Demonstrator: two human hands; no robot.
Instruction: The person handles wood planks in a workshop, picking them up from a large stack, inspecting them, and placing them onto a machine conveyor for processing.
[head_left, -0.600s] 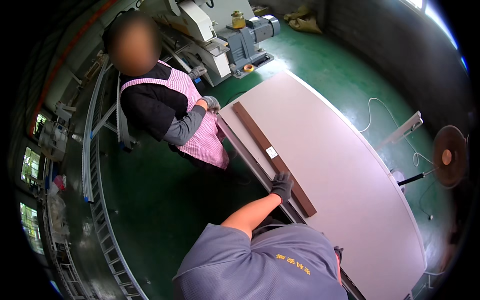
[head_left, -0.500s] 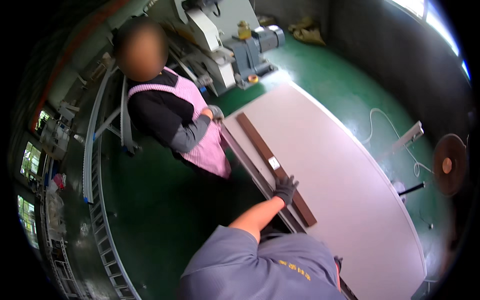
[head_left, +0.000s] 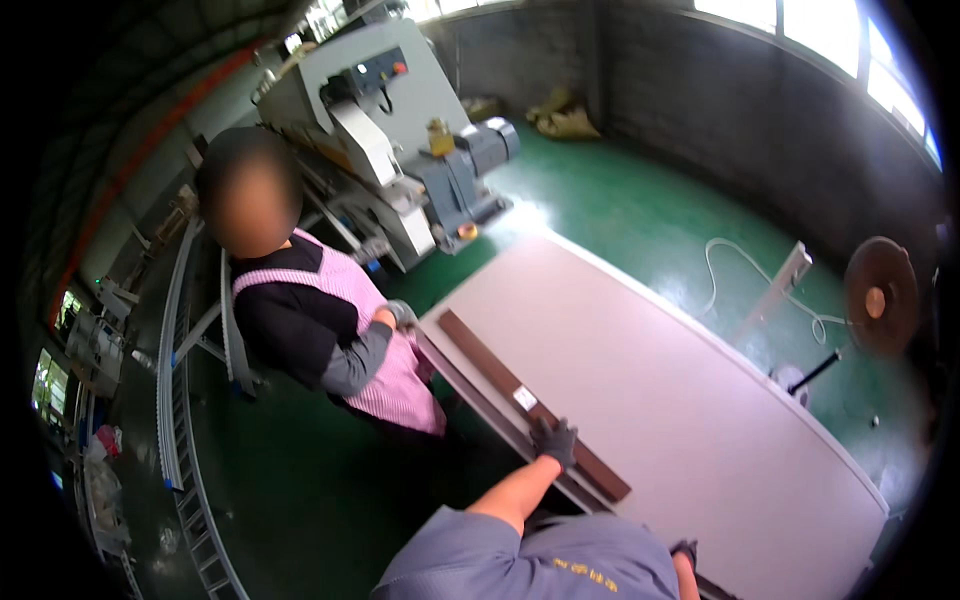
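A long brown bar with a small white label lies along the near-left edge of a large pale panel. My left hand, in a dark grey glove, rests on the bar between the label and its lower end, fingers spread over its top. At the panel's near edge, further right, is my right hand, also gloved; my body hides much of it and its fingers are hard to make out. Across at the panel's far-left corner, a co-worker's gloved hand is by the edge.
The co-worker in a pink striped apron stands to the left. Behind the panel is a grey machine with a motor. A metal ladder-like frame lies on the green floor at left. A brown round disc stands at right.
My view has tilted upward, so the panel and bar sit lower in the picture and more of the machine and windows shows. My left hand stays on the bar.
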